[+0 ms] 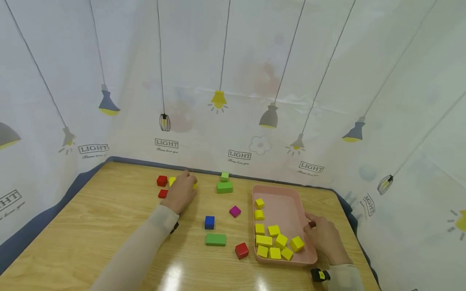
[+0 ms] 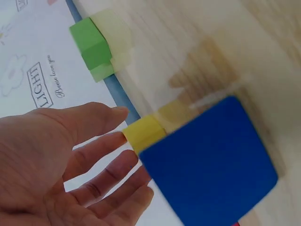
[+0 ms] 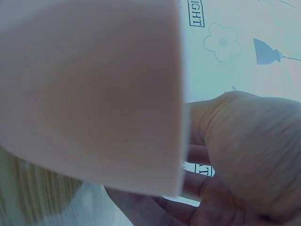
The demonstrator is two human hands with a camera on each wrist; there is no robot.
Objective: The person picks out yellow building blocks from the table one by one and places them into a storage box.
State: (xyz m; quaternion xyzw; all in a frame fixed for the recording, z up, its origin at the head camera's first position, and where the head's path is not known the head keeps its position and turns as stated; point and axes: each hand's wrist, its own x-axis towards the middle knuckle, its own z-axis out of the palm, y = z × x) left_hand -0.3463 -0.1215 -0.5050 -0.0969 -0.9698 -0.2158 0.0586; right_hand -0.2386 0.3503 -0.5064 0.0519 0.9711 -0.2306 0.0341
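My left hand [image 1: 182,192] reaches to the far left of the table, thumb and index fingertips at a yellow block [image 2: 143,133]. In the head view the palm partly hides that block. Another yellow block [image 1: 172,180] shows at the hand's left edge, near a red block [image 1: 162,180] and a flatter red block [image 1: 163,194]. The right hand [image 1: 326,238] grips the right side wall of a pink tray [image 1: 278,190]. In the right wrist view, the fingers pass under the tray's blurred wall [image 3: 94,103]. Several yellow blocks [image 1: 264,241] lie inside the tray.
Between the hands lie a blue block [image 1: 209,222], a long green block [image 1: 216,239], a magenta block [image 1: 235,211] and a red block [image 1: 242,250]. Two more green blocks [image 1: 224,187] are near the back edge. A printed white curtain [image 1: 204,133] hangs behind the table.
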